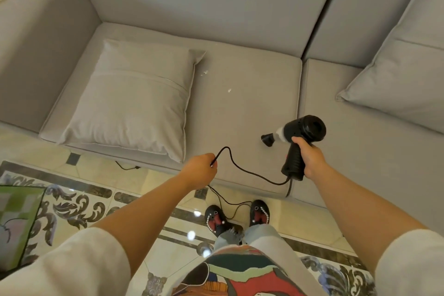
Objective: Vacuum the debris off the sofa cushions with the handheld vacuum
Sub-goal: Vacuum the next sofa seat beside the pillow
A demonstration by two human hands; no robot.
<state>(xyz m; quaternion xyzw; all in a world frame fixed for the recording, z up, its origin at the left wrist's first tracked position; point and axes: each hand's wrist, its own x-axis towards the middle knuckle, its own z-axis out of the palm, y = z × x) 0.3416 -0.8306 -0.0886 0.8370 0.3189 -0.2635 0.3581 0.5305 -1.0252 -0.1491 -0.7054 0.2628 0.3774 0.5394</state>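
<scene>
The black handheld vacuum (298, 133) hovers over the front of the grey sofa seat cushion (252, 113), nozzle pointing left. My right hand (310, 157) is closed around its pistol grip. My left hand (200, 170) pinches the vacuum's black power cord (242, 169), which loops from the grip's base down to the floor. Small white debris bits (229, 90) lie on the cushion further back, with more white crumbs (204, 72) beside the throw pillow's corner.
A grey throw pillow (134, 98) lies on the left half of the seat, another pillow (396, 84) leans at the right. A second seat cushion (360, 151) adjoins on the right. The cord trails on the patterned tile floor (79, 204) near my shoes (216, 220).
</scene>
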